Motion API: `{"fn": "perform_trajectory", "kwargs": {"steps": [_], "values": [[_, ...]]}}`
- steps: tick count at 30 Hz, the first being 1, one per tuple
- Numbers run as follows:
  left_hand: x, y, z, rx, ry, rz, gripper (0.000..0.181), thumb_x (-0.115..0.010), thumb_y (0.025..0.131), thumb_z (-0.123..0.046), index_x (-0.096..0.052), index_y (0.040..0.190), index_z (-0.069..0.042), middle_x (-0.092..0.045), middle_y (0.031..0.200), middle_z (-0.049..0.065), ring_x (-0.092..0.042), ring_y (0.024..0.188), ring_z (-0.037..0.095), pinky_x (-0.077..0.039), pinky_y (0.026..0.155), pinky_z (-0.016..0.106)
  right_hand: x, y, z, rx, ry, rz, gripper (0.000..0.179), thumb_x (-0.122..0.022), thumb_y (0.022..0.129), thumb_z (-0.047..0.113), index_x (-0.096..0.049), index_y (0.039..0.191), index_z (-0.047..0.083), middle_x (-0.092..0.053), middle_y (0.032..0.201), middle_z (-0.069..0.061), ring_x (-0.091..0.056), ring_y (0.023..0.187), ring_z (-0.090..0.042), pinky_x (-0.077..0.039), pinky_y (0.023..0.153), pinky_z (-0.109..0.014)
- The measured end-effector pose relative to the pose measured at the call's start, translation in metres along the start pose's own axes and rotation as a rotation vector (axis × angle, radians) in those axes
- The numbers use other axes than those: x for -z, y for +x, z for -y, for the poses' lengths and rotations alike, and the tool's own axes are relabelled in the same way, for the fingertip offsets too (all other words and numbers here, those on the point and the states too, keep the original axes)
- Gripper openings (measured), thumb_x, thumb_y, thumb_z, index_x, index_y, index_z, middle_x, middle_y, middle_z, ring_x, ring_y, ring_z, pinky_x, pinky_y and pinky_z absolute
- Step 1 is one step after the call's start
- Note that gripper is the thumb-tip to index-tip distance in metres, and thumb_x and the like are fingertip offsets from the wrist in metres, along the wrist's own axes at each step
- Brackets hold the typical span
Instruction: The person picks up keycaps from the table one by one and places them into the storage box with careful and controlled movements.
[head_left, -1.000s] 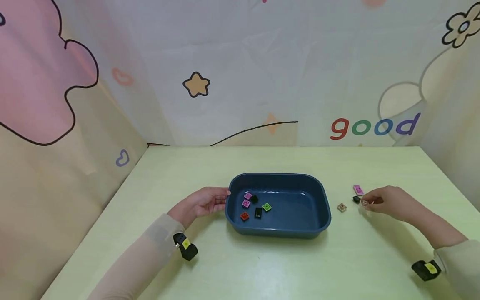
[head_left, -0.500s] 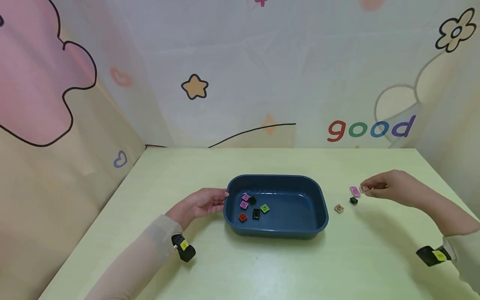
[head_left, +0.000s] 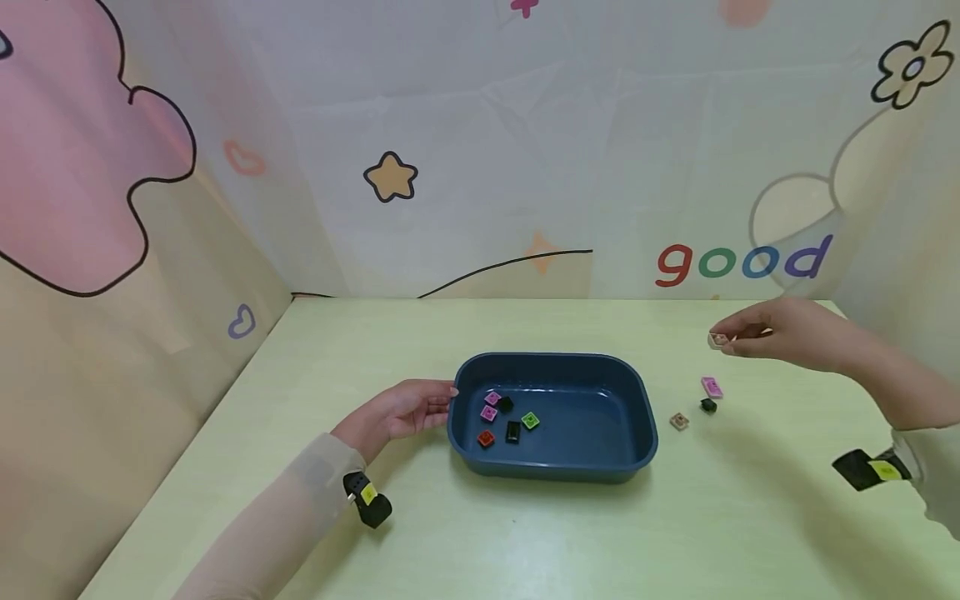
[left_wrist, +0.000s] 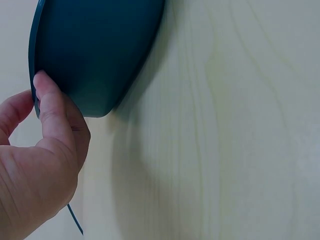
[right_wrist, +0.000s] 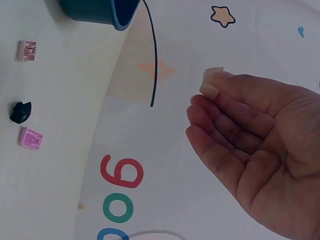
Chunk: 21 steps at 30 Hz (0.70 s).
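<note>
My left hand [head_left: 393, 412] pinches the left rim of a dark blue plastic bin [head_left: 558, 477]; the left wrist view shows thumb and fingers on either side of the rim. Raised above the table at the far right, my right hand [head_left: 798, 337] pinches a small beige keycap [right_wrist: 210, 90] between thumb and fingertips. Below it on the table lie a pink keycap [head_left: 712, 387], a black keycap [head_left: 708, 406] and another beige keycap [head_left: 678, 422]. Inside the bin, toward its left, are several keycaps, among them a green one [head_left: 530, 421] and a red one [head_left: 486, 438].
The pale wood-grain table [head_left: 525, 542] carries the bin near its middle. A printed cloth backdrop [head_left: 495, 167] rises along the back and sides. Black devices are strapped to both wrists, such as the left wrist device [head_left: 367, 500].
My right hand has lifted up and away from the loose pieces with the beige keycap between its fingers. The left hand has stayed at the bin's rim.
</note>
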<state>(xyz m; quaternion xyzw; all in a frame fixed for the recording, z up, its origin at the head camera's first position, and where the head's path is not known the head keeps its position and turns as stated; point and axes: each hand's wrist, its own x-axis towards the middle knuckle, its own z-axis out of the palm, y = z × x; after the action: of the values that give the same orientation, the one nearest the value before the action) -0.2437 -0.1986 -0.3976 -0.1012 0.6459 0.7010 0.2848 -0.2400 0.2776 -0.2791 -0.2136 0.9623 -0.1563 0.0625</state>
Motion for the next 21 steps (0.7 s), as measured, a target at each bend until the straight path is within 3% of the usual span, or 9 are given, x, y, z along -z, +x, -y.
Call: {"fn": "perform_trajectory", "kwargs": {"steps": [9,17,21], "values": [[0.0,-0.001,0.002,-0.002,-0.013,-0.015,0.045,-0.054,0.105,-0.01,-0.047,0.147,0.006,-0.07,0.085,-0.002,-0.069,0.072,0.005,-0.062,0.069,0.015,0.015,0.013,0.016,0.05,0.038,0.003,0.032,-0.071,0.096,0.019,-0.073,0.125,0.005,-0.078,0.112,-0.007,-0.066,0.087,0.002,-0.056,0.073,-0.018],[0.0,0.0,0.001,0.0,-0.015,-0.003,0.045,-0.052,0.105,-0.01,-0.047,0.147,0.006,-0.071,0.084,-0.003,-0.07,0.072,0.004,-0.062,0.07,0.015,0.02,0.031,0.032,0.062,0.065,0.05,0.036,-0.069,0.098,0.027,-0.071,0.129,0.009,-0.076,0.117,-0.004,-0.067,0.101,-0.012,-0.056,0.077,-0.021],[0.001,0.001,0.001,0.006,-0.018,-0.002,0.046,-0.053,0.106,-0.011,-0.046,0.148,0.005,-0.072,0.085,-0.003,-0.07,0.073,0.005,-0.062,0.07,0.015,0.022,0.042,0.04,0.093,0.112,0.082,0.035,-0.069,0.098,0.026,-0.071,0.128,0.008,-0.074,0.122,-0.008,-0.069,0.1,-0.009,-0.057,0.079,-0.02]]}}
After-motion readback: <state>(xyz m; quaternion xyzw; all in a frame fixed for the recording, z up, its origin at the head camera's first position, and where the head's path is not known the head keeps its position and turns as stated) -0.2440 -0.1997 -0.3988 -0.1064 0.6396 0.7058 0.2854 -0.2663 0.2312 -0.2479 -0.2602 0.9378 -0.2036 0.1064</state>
